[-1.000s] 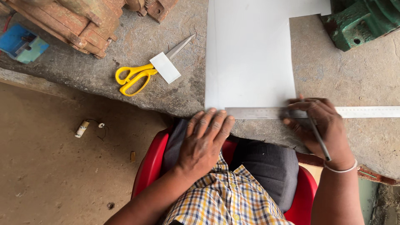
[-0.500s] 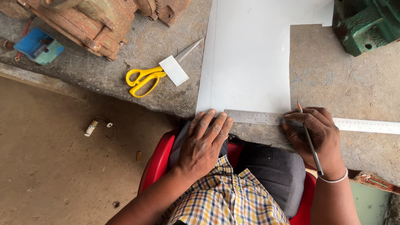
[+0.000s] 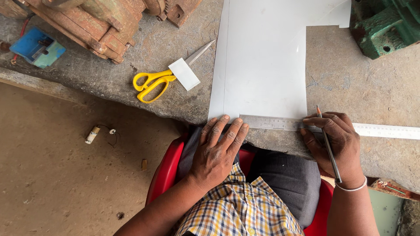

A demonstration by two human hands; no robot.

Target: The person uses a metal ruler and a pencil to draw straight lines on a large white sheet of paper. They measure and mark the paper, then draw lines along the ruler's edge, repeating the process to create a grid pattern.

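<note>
Paper [image 3: 262, 65], a large white sheet, lies flat on the rough stone bench [image 3: 350, 87], its near edge reaching the bench's front lip. Across that near edge runs a steel ruler [image 3: 280, 123], lying level and stretching off to the right well past the sheet. The left hand [image 3: 216, 150] is spread flat, palm down and grasping nothing, with its fingertips pressing the sheet's near left corner and the ruler's left end. The right hand [image 3: 334, 142] rests on the ruler just right of the sheet's edge and is closed around a pencil [image 3: 329, 146], whose tip points away from the person and sits at the ruler's far edge. A thin white band circles the right wrist. To the left of the paper, apart from it, yellow scissors [image 3: 159, 81] lie on the bench with a small white card [image 3: 184, 74] resting over the blades. Rusty machine parts [image 3: 100, 22] sit at the far left of the bench with a blue box [image 3: 37, 47] beside them, and a green cast block [image 3: 383, 24] stands at the far right corner. The person sits on a red chair [image 3: 168, 170] in a checked shirt and grey trousers. On the dirt floor [image 3: 52, 183] to the left lies a small white plug with a wire.
</note>
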